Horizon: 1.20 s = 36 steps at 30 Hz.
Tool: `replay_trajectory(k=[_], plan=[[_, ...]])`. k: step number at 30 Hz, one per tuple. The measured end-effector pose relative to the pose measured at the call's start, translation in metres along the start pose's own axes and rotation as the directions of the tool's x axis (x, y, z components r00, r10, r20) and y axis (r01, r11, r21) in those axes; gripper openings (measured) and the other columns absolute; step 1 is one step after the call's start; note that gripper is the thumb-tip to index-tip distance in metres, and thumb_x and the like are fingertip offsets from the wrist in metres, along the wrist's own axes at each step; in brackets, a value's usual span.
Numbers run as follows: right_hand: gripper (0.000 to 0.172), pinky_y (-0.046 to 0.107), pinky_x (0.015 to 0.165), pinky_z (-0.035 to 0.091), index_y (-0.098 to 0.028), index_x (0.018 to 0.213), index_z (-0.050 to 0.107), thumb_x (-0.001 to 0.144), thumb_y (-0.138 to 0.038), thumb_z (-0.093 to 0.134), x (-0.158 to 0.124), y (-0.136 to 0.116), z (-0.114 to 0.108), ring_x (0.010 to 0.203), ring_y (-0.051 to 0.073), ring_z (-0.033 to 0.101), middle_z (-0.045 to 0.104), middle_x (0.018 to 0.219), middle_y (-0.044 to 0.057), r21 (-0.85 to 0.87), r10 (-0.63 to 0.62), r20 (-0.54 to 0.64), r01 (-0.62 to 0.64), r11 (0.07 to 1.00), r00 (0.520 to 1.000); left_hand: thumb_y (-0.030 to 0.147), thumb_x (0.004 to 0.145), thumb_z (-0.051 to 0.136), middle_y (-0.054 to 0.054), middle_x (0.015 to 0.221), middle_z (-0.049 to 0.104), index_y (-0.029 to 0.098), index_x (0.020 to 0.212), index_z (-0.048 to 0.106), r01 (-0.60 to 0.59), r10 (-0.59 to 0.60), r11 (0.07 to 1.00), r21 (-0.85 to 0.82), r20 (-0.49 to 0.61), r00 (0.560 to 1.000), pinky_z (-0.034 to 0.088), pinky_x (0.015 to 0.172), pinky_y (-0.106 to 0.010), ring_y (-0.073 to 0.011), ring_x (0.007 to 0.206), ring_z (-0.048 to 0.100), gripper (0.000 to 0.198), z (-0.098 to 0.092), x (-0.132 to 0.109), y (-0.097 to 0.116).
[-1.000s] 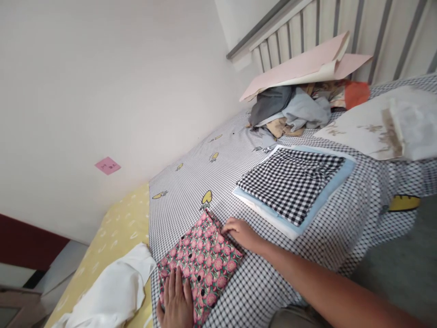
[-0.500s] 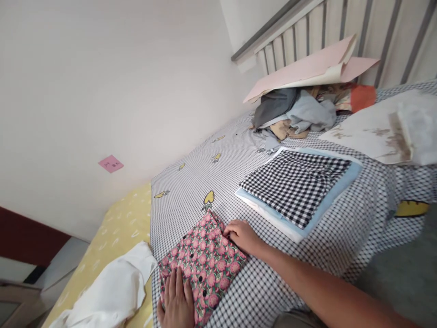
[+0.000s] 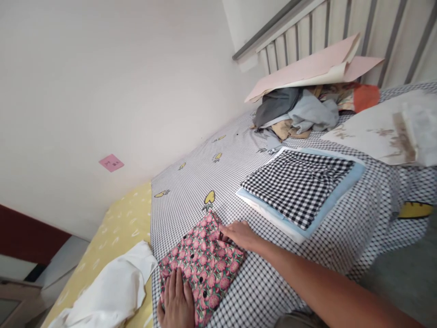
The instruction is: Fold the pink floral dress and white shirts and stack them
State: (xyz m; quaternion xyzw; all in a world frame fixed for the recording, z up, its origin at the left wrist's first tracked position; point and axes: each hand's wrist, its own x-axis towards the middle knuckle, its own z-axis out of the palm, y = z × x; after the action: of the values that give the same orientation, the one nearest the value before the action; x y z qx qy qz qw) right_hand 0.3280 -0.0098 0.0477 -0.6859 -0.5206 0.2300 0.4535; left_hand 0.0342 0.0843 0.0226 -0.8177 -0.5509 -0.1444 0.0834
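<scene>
L hand [image 3: 178,302] lies flat on floral shirt [image 3: 205,266]; R hand [image 3: 241,235] pinches its edge, checked cloth [image 3: 297,184] nr R grip.

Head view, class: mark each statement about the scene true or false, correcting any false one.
1. The left hand lies on the pink floral garment. True.
2. The white cloth lies mostly on the yellow fabric. True.
3. The right hand rests on the white cloth. False: it touches the pink floral garment.
4. The checked garment lies on light blue cloth. True.
5. The pink note lies on the yellow fabric. False: it is on the wall.
</scene>
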Motion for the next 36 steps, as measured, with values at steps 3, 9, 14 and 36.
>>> replay_trajectory(k=[3, 9, 14, 36], plan=[[0.045, 0.05, 0.098, 0.034, -0.028, 0.063, 0.076, 0.081, -0.068, 0.067, 0.004, -0.003, 0.003, 0.095, 0.029, 0.061, 0.073, 0.079, 0.004, -0.03, 0.021, 0.003, -0.021, 0.999, 1.0, 0.043, 0.103, 0.015, -0.004, 0.161, 0.046, 0.026, 0.151, 0.045, -0.016, 0.016, 1.0, 0.001, 0.03, 0.999, 0.037, 0.117, -0.056, -0.0247, 0.146, 0.044, 0.059, 0.0, 0.001, -0.002], [0.01, 0.051, 0.101, 0.031, -0.028, 0.067, 0.075, 0.07, -0.038, 0.076, 0.002, 0.001, 0.013, 0.102, 0.029, 0.056, 0.074, 0.088, 0.001, 0.034, 0.041, -0.052, -0.039, 0.999, 0.998, 0.038, 0.102, 0.019, -0.004, 0.158, 0.049, 0.025, 0.15, 0.048, -0.02, 0.023, 0.997, 0.072, -0.043, 0.999, 0.038, 0.116, -0.054, -0.0256, 0.143, 0.047, 0.057, -0.001, -0.003, 0.002], [0.012, 0.038, 0.094, 0.039, -0.024, 0.077, 0.071, 0.081, -0.031, 0.062, -0.005, 0.007, 0.004, 0.088, 0.019, 0.06, 0.071, 0.082, -0.003, 0.227, -0.012, -0.039, 0.02, 0.974, 0.999, 0.04, 0.103, 0.016, -0.003, 0.159, 0.048, 0.027, 0.15, 0.047, 0.013, -0.012, 0.999, 0.032, -0.022, 1.0, 0.038, 0.117, -0.053, -0.024, 0.143, 0.047, 0.058, -0.003, -0.002, 0.002], [0.046, 0.054, 0.114, 0.033, -0.026, 0.125, 0.062, 0.082, -0.015, 0.049, 0.019, -0.037, -0.006, 0.13, 0.029, 0.05, 0.059, 0.134, 0.011, 0.3, 0.079, -0.397, 0.047, 0.953, 0.914, 0.028, 0.102, 0.025, -0.003, 0.159, 0.047, 0.027, 0.146, 0.053, -0.113, 0.124, 0.976, 0.187, -0.046, 0.991, 0.037, 0.118, -0.054, -0.0252, 0.146, 0.044, 0.053, -0.002, -0.011, 0.004]])
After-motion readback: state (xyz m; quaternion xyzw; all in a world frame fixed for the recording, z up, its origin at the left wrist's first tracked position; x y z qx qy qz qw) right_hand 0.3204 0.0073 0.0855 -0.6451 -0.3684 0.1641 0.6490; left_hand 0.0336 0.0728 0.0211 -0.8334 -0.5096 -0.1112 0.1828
